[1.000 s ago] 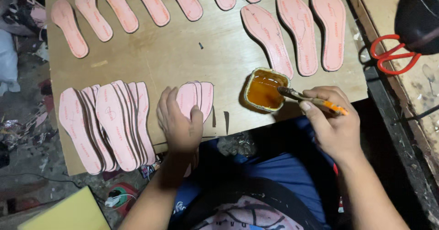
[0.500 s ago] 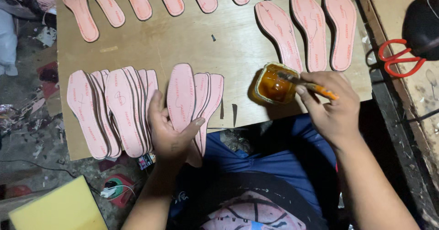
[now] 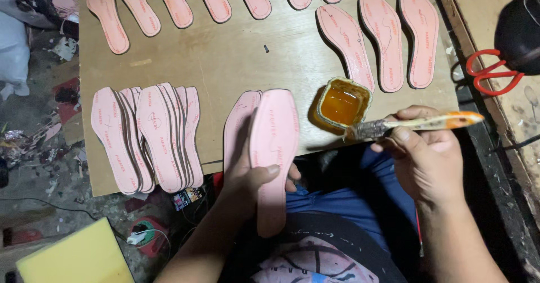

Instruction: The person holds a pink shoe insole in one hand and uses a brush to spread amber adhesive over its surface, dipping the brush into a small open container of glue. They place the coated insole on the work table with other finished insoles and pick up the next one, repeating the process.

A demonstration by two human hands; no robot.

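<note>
Head view: left hand (image 3: 247, 176) grips insole (image 3: 274, 148); right hand (image 3: 427, 159) pinches brush (image 3: 413, 124), glue pot (image 3: 343, 102) at 10 o'clock; load bristles lightly.

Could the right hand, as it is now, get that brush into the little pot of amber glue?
Probably yes. The right hand holds the brush with its bristles right at the rim of the open glue pot, and nothing lies between them. The left hand is off to the side, holding a pink insole.

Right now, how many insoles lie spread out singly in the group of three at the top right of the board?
3. They lie side by side on the board above the glue pot: left insole, middle insole, right insole. None seems hidden there.
</note>
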